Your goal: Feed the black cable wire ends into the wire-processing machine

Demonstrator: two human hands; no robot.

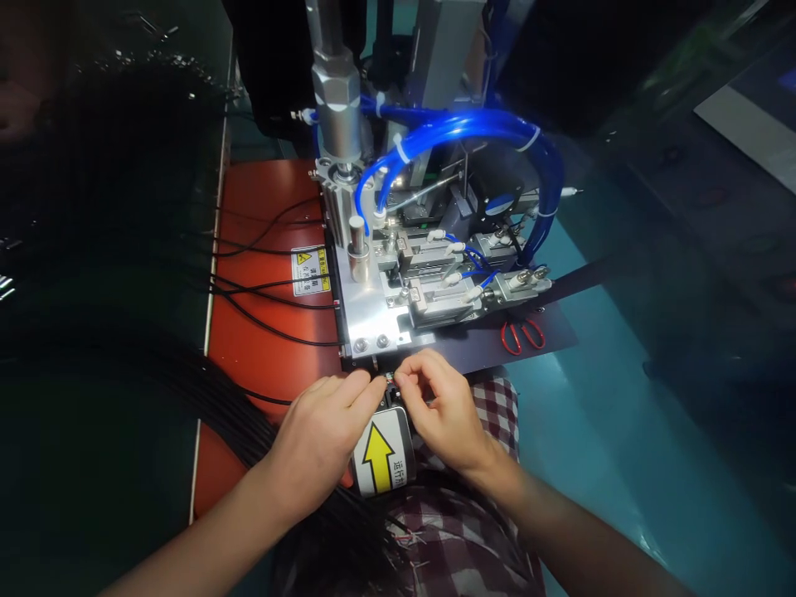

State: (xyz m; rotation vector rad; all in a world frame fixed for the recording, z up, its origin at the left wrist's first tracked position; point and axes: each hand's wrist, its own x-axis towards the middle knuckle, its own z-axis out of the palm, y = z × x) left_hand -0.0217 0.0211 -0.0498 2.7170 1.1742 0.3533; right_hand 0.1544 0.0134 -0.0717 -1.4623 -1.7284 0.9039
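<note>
My left hand (327, 427) is closed, thumb and forefinger pinched together at the front of the machine. Thin coloured wires (390, 378) show in the small gap between my two hands' fingertips. From the right, my right hand (443, 408) pinches at the same wires, thumb against forefinger. Just below the fingertips is a block with a yellow arrow label (379, 456). Beneath my left forearm runs a bundle of black cables (249, 427), its stripped ends (407, 535) lying over checked fabric on my lap. My fingers partly hide the held wires.
A metal machine (366, 307) with small pneumatic cylinders and looped blue air hoses (466, 124) stands directly ahead. Several black cables cross the red-orange surface (261, 290) at left. Red-handled scissors (522, 336) lie on the dark plate to the right.
</note>
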